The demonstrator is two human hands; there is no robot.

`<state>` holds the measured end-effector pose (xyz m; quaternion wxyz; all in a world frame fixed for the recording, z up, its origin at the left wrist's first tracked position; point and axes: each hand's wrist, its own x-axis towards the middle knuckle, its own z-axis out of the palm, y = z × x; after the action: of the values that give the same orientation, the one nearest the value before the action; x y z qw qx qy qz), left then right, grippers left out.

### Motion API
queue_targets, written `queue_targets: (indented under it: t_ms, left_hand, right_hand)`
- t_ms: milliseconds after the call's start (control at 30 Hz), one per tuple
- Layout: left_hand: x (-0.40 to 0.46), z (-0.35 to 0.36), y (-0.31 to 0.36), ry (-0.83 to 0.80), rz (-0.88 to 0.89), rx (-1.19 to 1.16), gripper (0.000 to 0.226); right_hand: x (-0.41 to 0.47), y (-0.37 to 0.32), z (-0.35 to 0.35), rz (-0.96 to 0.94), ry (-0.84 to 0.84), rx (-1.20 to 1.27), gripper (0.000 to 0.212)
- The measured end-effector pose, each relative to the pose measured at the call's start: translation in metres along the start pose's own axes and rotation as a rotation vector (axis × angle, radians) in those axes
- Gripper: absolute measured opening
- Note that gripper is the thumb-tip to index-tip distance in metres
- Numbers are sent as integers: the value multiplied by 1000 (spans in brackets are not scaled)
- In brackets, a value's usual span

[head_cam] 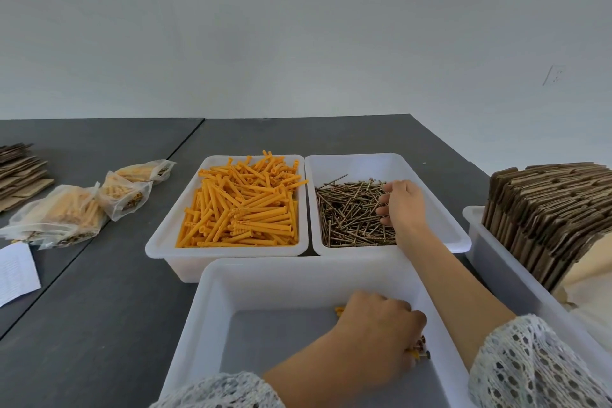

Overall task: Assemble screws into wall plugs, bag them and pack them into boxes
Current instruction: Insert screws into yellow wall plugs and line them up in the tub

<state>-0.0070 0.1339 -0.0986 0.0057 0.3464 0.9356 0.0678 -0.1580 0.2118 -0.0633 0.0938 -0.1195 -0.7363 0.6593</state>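
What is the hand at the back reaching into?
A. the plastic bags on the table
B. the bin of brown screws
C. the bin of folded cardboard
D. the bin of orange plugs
B: the right hand is over the pile of screws in the white bin right of the orange wall plugs, its fingers down among the screws.

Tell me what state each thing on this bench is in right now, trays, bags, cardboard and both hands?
Plug tray: heaped with orange plugs.
Screw tray: part full of screws.
Near tray: nearly bare, a few assembled plugs under the left hand.
Bags: three, filled, lying on the table.
Flat cartons: folded flat, stacked on edge in a bin.
Left hand: gripping assembled plugs.
Right hand: fingers curled into the screws.
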Motion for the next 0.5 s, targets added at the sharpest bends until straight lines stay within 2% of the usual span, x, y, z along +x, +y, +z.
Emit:
queue_targets:
  t_ms: [100, 167, 333, 433, 500]
  left_hand:
    - [1, 1, -3, 53, -15, -24, 26]
    - [2, -4, -9, 130, -40, -34, 27]
    - [-3, -34, -37, 464, -105, -63, 20]
    - [-10, -48, -53, 632, -106, -4, 21]
    - [-14, -53, -65, 700, -181, 31, 18]
  right_hand:
    - [2, 3, 0, -29, -11, -59, 26]
    - [4, 7, 1, -82, -37, -185, 23]
    - [12, 18, 6, -293, -208, -605, 15]
    - [15, 22, 13, -289, -371, -963, 36]
    - [12, 24, 17, -301, -440, -1128, 39]
